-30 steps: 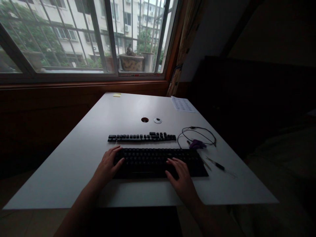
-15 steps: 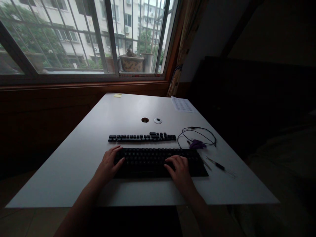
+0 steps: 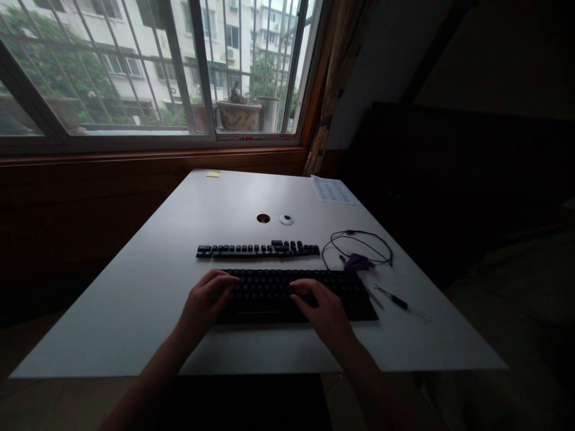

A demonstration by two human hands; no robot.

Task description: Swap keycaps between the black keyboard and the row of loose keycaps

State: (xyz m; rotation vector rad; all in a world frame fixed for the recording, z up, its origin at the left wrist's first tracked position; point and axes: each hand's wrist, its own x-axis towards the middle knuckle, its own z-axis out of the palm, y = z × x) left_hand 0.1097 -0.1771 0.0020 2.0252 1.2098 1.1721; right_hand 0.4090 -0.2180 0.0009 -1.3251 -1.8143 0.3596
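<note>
A black keyboard (image 3: 265, 293) lies along the front of the white table, with keycaps in its upper rows; its front part looks bare and dark. Over the keyboard's left end, my left hand (image 3: 209, 299) has its fingers bent forward, with a gap between thumb and forefinger. My right hand (image 3: 321, 305) reaches over the keys right of the middle, thumb and forefinger apart at the tips. Neither hand visibly holds anything, though the dark keys hide small details. Loose black keycaps (image 3: 242, 248) stand in rows just behind the keyboard.
Right of the keyboard lie a coiled black cable (image 3: 380, 236), a purple cloth-like thing (image 3: 358, 262) and a thin black-handled tool (image 3: 399, 301). Farther back are a table hole (image 3: 263, 218), a round white cover (image 3: 286, 219), a printed sheet (image 3: 333, 191) and yellow notes (image 3: 214, 173).
My left hand has moved right, from the keyboard's left edge onto its keys. My right hand has shifted slightly left and away from me. The keyboard appears still.
</note>
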